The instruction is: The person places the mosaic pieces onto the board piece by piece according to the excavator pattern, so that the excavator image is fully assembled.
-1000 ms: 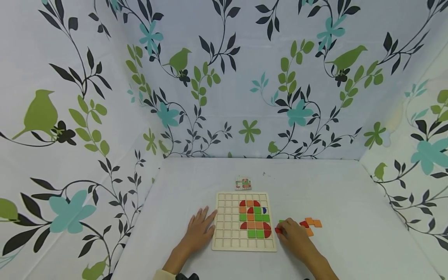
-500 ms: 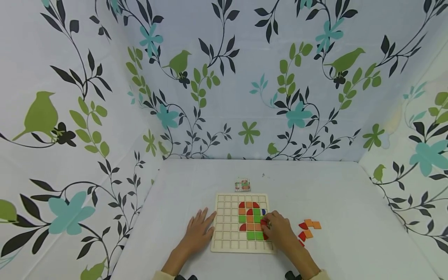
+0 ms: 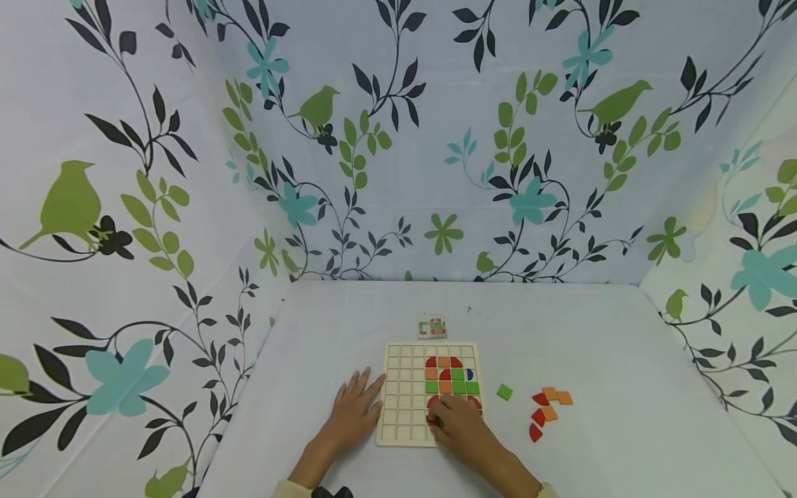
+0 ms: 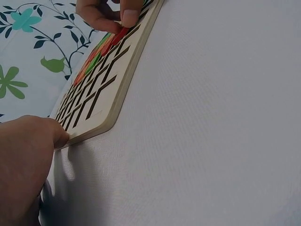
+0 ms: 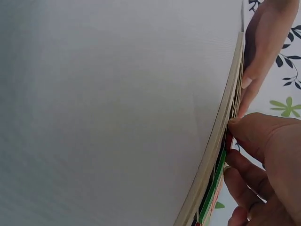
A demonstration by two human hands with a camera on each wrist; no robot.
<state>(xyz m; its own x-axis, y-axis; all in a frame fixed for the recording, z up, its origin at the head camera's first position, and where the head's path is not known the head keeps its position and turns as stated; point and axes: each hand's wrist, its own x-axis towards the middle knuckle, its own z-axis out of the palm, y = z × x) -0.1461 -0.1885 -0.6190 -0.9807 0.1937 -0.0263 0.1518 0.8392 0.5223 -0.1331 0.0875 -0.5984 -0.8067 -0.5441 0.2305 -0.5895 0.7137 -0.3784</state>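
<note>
A square wooden grid board (image 3: 398,408) lies on the white table, partly filled with red, orange and green tiles and one blue piece (image 3: 470,374). My left hand (image 3: 353,411) rests by the board's left edge, fingers spread, fingertips and thumb touching it. Over the board's lower middle, my right hand (image 3: 462,425) pinches a red rounded tile (image 4: 121,34) between thumb and fingers, down at the grid, left of the green tiles. That hand covers part of the lower tile rows in the head view. In the right wrist view, the board (image 5: 214,141) appears edge-on.
Right of the board lie a green square tile (image 3: 504,392), several orange tiles (image 3: 564,398) and red quarter-round tiles (image 3: 535,433). A small pattern card (image 3: 432,326) sits behind the board. Patterned cloth (image 3: 436,173) hangs at the back and sides.
My right hand has gone from the loose tiles across the board's right side to its lower middle, carrying the red tile. The loose green tile has come into view. My left hand stays put.
</note>
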